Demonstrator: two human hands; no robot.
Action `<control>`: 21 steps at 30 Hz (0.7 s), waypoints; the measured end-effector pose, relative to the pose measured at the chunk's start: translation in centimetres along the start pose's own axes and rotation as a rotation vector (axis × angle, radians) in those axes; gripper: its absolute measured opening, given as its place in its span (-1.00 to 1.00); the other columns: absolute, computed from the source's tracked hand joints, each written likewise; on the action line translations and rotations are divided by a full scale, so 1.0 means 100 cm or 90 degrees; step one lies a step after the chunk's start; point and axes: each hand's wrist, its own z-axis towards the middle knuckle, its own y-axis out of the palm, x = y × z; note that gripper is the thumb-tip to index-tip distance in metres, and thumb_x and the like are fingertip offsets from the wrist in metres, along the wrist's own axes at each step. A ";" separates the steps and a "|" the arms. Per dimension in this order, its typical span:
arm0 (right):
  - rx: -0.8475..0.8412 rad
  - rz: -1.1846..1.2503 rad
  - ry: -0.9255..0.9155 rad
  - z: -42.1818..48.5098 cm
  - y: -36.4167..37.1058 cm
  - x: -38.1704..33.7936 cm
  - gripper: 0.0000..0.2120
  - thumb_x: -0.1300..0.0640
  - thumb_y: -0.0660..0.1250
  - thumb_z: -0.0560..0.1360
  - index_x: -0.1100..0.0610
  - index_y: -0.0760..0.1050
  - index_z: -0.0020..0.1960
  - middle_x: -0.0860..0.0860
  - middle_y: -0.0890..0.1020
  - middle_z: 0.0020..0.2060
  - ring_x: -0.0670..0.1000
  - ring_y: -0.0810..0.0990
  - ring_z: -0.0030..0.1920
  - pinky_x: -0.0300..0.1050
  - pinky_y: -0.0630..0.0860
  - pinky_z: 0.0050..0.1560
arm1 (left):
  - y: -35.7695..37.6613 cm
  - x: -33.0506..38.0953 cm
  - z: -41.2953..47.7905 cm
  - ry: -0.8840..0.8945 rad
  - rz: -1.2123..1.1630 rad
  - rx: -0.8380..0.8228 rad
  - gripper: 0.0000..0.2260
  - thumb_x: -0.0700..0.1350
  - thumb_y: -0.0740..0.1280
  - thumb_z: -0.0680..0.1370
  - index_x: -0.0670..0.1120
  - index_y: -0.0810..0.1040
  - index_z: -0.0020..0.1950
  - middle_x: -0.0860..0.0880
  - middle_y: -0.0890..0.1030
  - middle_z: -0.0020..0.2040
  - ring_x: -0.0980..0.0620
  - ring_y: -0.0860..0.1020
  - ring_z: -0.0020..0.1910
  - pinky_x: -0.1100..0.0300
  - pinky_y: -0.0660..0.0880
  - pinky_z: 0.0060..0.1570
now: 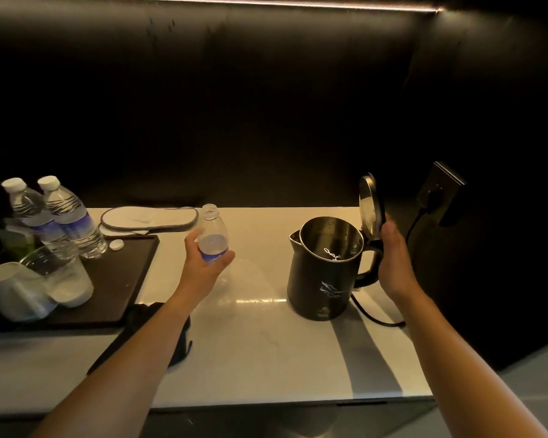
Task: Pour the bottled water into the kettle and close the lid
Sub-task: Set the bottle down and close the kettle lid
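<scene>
A black electric kettle (321,279) stands on the white counter at the right, its steel-lined lid (370,205) tipped up and open. Water glints inside it. My right hand (394,260) is at the kettle's handle, the thumb up near the lid's hinge. My left hand (206,263) holds an uncapped clear plastic bottle (214,235) upright, left of the kettle and apart from it; the bottle looks nearly empty. Its white cap (116,245) lies on the dark tray.
A dark tray (124,279) at the left bears two capped water bottles (72,216), upturned glasses and a white cup (5,284). White slippers (149,218) lie behind it. A black cord (377,317) runs from the kettle to a wall socket (440,192).
</scene>
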 end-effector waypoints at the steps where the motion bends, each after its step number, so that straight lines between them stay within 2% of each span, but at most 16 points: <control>1: 0.000 0.003 0.005 -0.001 0.000 -0.001 -0.61 -0.20 -0.07 0.61 -0.20 0.30 0.37 -0.09 0.38 0.29 -0.26 0.35 0.13 -0.02 0.15 0.21 | -0.002 -0.002 -0.004 0.005 -0.003 0.022 -0.16 -0.03 0.54 0.43 0.17 0.04 0.51 -0.04 0.26 0.49 -0.04 0.37 0.37 0.02 0.46 0.28; 3: -0.013 0.013 0.004 -0.003 0.000 -0.002 -0.65 -0.23 -0.06 0.59 -0.25 0.30 0.30 -0.17 0.39 0.23 -0.33 0.35 0.10 -0.08 0.15 0.20 | -0.004 -0.004 -0.021 0.031 0.013 0.122 -0.09 0.01 0.57 0.39 0.18 0.02 0.53 -0.04 0.26 0.47 0.01 0.35 0.36 0.08 0.39 0.27; 5: -0.028 0.012 -0.007 -0.001 -0.003 -0.001 -0.53 -0.34 -0.06 0.53 -0.24 0.33 0.34 -0.23 0.43 0.22 -0.38 0.40 0.11 -0.16 0.20 0.17 | 0.002 -0.004 -0.049 0.107 0.032 0.229 -0.16 0.05 0.54 0.38 0.06 0.11 0.51 -0.09 0.34 0.37 0.00 0.40 0.27 0.17 0.37 0.22; 6: -0.033 0.005 -0.015 0.001 -0.005 0.001 -0.46 -0.37 -0.08 0.52 -0.20 0.35 0.37 -0.22 0.47 0.23 -0.37 0.43 0.13 -0.19 0.23 0.15 | 0.009 -0.004 -0.064 0.161 0.040 0.249 -0.24 0.06 0.50 0.38 -0.03 0.19 0.47 -0.11 0.37 0.30 -0.02 0.44 0.20 0.18 0.40 0.16; 7: -0.036 0.001 -0.016 0.003 -0.007 0.002 -0.43 -0.37 -0.10 0.53 -0.18 0.35 0.39 -0.21 0.50 0.23 -0.34 0.46 0.15 -0.21 0.26 0.13 | 0.018 -0.002 -0.076 0.206 0.048 0.234 -0.32 0.07 0.46 0.39 -0.10 0.27 0.40 -0.11 0.41 0.22 -0.01 0.46 0.12 0.17 0.43 0.11; 9: -0.049 -0.020 -0.013 0.007 -0.010 0.000 -0.44 -0.34 -0.13 0.55 -0.20 0.31 0.44 -0.19 0.49 0.27 -0.29 0.44 0.20 -0.24 0.28 0.12 | 0.040 0.007 -0.088 0.222 0.056 0.126 -0.45 0.11 0.39 0.43 -0.10 0.37 0.32 -0.03 0.47 0.15 0.09 0.49 0.08 0.12 0.50 0.06; 12: -0.080 -0.051 -0.020 0.009 -0.011 -0.010 -0.55 -0.31 -0.10 0.55 -0.34 0.26 0.39 -0.18 0.39 0.34 -0.32 0.36 0.20 -0.34 0.26 0.06 | 0.077 0.030 -0.082 0.129 0.027 -0.090 -0.48 0.24 0.28 0.51 0.10 0.35 0.43 0.13 0.48 0.32 0.19 0.48 0.26 0.20 0.46 0.20; 14: -0.102 -0.072 -0.029 0.011 -0.011 -0.013 -0.56 -0.33 -0.05 0.55 -0.36 0.24 0.40 -0.13 0.32 0.42 -0.19 0.35 0.27 -0.24 0.27 0.13 | 0.099 0.042 -0.075 0.089 -0.016 -0.177 -0.52 0.26 0.22 0.54 0.23 0.29 0.45 0.17 0.42 0.41 0.19 0.44 0.33 0.18 0.43 0.29; 16: -0.121 -0.121 -0.038 0.015 -0.011 -0.011 -0.48 -0.37 0.02 0.51 -0.32 0.21 0.45 -0.12 0.26 0.45 -0.04 0.30 0.36 -0.09 0.28 0.19 | 0.114 0.045 -0.073 0.087 -0.063 -0.200 -0.57 0.25 0.22 0.55 0.29 0.29 0.41 0.15 0.42 0.41 0.22 0.45 0.32 0.19 0.48 0.28; 19: -0.138 -0.205 -0.056 0.018 -0.011 -0.007 -0.40 -0.40 0.08 0.47 -0.29 0.17 0.48 -0.14 0.27 0.40 -0.01 0.30 0.34 0.04 0.31 0.28 | 0.122 0.042 -0.075 0.082 -0.072 -0.180 -0.54 0.28 0.22 0.54 0.25 0.30 0.43 0.15 0.40 0.41 0.22 0.44 0.33 0.35 0.48 0.16; 21: -0.141 -0.273 -0.063 0.019 -0.010 -0.004 -0.37 -0.45 0.11 0.44 -0.33 0.16 0.47 -0.12 0.30 0.37 0.03 0.33 0.33 0.18 0.33 0.33 | 0.123 0.038 -0.074 0.083 -0.067 -0.174 -0.53 0.27 0.21 0.56 0.25 0.29 0.45 0.16 0.40 0.42 0.21 0.44 0.34 0.34 0.45 0.17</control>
